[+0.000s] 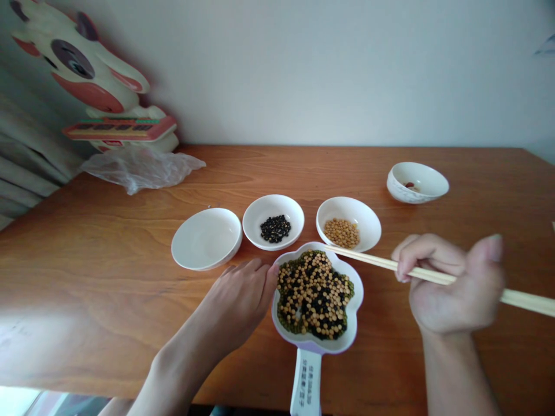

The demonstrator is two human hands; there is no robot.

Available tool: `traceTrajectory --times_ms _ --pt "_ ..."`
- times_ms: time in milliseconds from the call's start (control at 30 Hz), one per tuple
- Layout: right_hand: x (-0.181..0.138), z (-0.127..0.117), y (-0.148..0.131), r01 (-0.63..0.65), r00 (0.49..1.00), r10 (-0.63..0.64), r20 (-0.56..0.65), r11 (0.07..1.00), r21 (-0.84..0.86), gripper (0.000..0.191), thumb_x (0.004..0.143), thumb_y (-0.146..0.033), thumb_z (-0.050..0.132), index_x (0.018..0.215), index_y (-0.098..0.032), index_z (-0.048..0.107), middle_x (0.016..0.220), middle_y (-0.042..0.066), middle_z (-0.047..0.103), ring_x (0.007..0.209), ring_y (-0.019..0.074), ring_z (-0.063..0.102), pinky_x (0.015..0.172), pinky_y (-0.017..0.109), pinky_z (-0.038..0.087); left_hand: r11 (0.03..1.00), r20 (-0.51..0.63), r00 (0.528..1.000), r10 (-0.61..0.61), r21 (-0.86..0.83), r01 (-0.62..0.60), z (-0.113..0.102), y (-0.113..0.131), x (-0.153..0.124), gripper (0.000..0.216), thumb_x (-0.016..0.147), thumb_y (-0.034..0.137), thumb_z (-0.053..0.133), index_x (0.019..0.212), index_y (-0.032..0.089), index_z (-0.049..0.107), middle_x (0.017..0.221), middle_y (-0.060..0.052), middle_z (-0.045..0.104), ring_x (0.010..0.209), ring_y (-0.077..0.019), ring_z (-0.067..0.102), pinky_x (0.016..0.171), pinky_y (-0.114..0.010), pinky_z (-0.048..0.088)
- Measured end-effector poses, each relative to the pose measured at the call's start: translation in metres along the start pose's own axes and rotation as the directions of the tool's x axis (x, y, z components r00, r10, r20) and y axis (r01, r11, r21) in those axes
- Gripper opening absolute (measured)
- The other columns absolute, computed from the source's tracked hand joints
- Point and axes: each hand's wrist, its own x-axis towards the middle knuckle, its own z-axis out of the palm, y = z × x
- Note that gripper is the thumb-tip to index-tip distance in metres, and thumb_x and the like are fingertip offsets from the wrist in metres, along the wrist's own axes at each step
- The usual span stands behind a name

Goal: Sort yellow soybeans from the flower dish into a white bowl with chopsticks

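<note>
My left hand (247, 292) is closed at the left rim of a white flower-shaped scoop (354, 323), its thumb and finger pinching the edge. Tan soybeans, black beans and small green beans lie mixed in the scoop, and its labelled handle points toward me. My right hand (451, 280) grips a pair of pale chopsticks (373, 259), whose tips are above the scoop's far rim with nothing visible between them. Just beyond are a white bowl with black beans (276, 229) and a white bowl with soybeans (342, 233).
Another white bowl (207, 238) stands to the left. At the far right a patterned bowl (417, 182) holds small reddish bits. A crumpled clear plastic bag (141, 167) and a cow-shaped toy keyboard (121, 128) are at the back left, against the wall.
</note>
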Motion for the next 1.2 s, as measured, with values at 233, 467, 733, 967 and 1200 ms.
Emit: traceTrajectory --times_ms 233,467,733,967,1200 --pt "-0.011 -0.006 -0.007 0.032 0.981 -0.003 0.194 0.989 -0.147 0.080 0.102 -0.075 0.022 0.056 -0.022 0.062 0.053 0.005 0.056 0.051 0.0186 0.052 0.052 0.036 0.034 0.996 0.007 1.000 -0.021 -0.088 0.021 0.002 -0.001 -0.004 0.045 0.102 0.001 0.029 0.139 0.007 0.053 0.103 -0.012 0.072 0.097 -0.0254 0.071 0.090 -0.043 0.059" --pt "-0.015 -0.005 -0.007 0.090 0.950 -0.044 0.308 0.986 -0.139 0.075 0.105 -0.069 0.020 0.062 -0.022 0.058 0.057 0.003 0.056 0.051 0.0170 0.049 0.053 0.034 0.030 1.000 -0.001 1.000 0.004 0.000 -0.004 0.004 -0.001 -0.006 0.044 0.100 -0.001 0.029 0.134 0.007 0.055 0.100 -0.013 0.073 0.091 -0.0250 0.072 0.082 -0.040 0.062" --pt "-0.014 0.010 -0.001 0.090 0.933 -0.051 0.357 0.992 -0.091 0.071 0.107 -0.065 0.018 0.068 -0.021 0.058 0.061 0.001 0.058 0.054 0.0150 0.051 0.056 0.032 0.033 0.999 -0.070 0.997 0.039 0.035 -0.036 0.006 -0.003 -0.004 0.043 0.100 -0.003 0.027 0.128 0.004 0.058 0.104 -0.017 0.075 0.098 -0.0278 0.073 0.082 -0.041 0.062" --pt "-0.009 0.019 -0.004 0.124 0.917 -0.070 0.394 0.986 -0.115 0.069 0.109 -0.062 0.019 0.068 -0.021 0.056 0.064 0.002 0.060 0.058 0.0151 0.054 0.057 0.032 0.037 0.999 -0.028 0.999 0.043 0.017 -0.043 0.004 -0.002 -0.002 0.044 0.102 -0.001 0.024 0.128 0.002 0.059 0.098 -0.015 0.073 0.085 -0.0249 0.071 0.077 -0.040 0.062" --pt "-0.010 0.018 -0.006 0.141 0.926 -0.086 0.367 0.982 -0.126 0.069 0.110 -0.058 0.020 0.065 -0.021 0.056 0.059 0.001 0.058 0.054 0.0136 0.051 0.055 0.032 0.035 0.998 0.002 1.000 0.027 -0.061 -0.027 0.008 -0.002 -0.004 0.045 0.103 0.001 0.024 0.139 0.001 0.053 0.098 -0.014 0.071 0.091 -0.0254 0.070 0.090 -0.046 0.060"
